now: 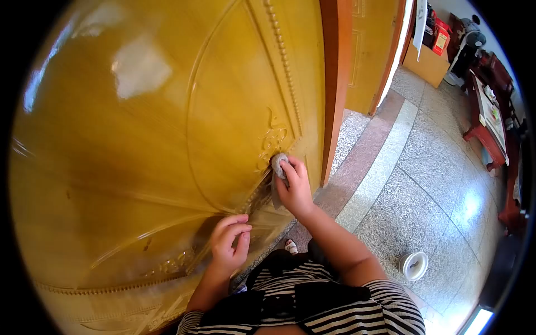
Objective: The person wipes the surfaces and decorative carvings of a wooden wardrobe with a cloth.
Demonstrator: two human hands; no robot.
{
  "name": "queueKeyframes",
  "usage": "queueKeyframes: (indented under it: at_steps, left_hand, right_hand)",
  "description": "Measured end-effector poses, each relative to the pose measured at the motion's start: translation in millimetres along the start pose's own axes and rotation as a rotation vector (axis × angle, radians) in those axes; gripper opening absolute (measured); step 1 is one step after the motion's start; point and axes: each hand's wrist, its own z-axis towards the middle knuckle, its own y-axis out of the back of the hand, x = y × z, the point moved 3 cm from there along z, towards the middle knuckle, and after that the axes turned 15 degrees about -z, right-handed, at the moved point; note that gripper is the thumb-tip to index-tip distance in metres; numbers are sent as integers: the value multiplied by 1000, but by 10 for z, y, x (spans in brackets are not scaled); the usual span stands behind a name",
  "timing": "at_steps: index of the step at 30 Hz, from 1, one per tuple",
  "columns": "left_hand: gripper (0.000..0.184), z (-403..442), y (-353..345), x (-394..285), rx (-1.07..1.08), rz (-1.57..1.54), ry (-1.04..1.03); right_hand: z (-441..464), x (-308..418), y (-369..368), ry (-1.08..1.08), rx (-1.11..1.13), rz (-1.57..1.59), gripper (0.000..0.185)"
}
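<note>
A glossy yellow-brown wooden door with carved mouldings fills the left of the head view. My right hand is closed around a bunched grey cloth, which presses against the door beside a raised carved ornament. A loose end of the cloth hangs below my fingers. Lower and to the left, my left hand is close to the door surface with fingers slightly bent and apart, holding nothing. Whether its fingertips touch the door I cannot tell.
On the speckled floor stands a white round container at lower right. A reddish door frame borders a doorway. Farther off are a cardboard box, a fan and a low dark red table.
</note>
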Motion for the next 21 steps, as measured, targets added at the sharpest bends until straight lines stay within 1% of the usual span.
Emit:
queueKeyframes:
  at_steps: [1,3,5,7,8,9,11,12,13,15,16,20,21]
  left_hand:
    - [8,-3,-9,16,-10,-10,-1]
    - [7,-21,-12,21,-9,-20,11]
    - [6,5,-29,23,10,3,-23]
    - [6,0,-47,32,20,2,-28]
    - [6,1,-60,36,22,1,-34]
    - [6,9,-73,35,24,-1,-34]
    - [6,12,-101,39,20,-9,13]
    - [6,-1,-107,35,20,-11,18]
    - [6,3,-110,34,28,-8,5]
    - [6,35,-121,37,35,-5,-21]
    - [6,29,-116,29,21,7,-24]
    - [6,-33,-74,42,15,27,-22]
    - [6,-48,-56,44,14,30,-21]
  right_hand:
    - [-21,-43,-23,0,-7,-6,47]
    - [65,152,125,-30,-134,65,44]
    - [206,303,148,-70,-143,63,40]
    - [256,407,110,116,-146,-71,42]
    - [218,407,78,247,-170,-86,43]
    - [157,377,79,246,-171,-88,43]
    - [3,337,89,364,22,-158,41]
    - [-71,261,103,374,63,-179,40]
    - [-141,215,97,373,63,-181,40]
    - [-128,153,150,160,20,-201,41]
    - [-111,138,172,152,-32,-155,42]
    - [208,303,219,198,-92,-151,40]
    - [243,292,202,198,-78,-238,40]
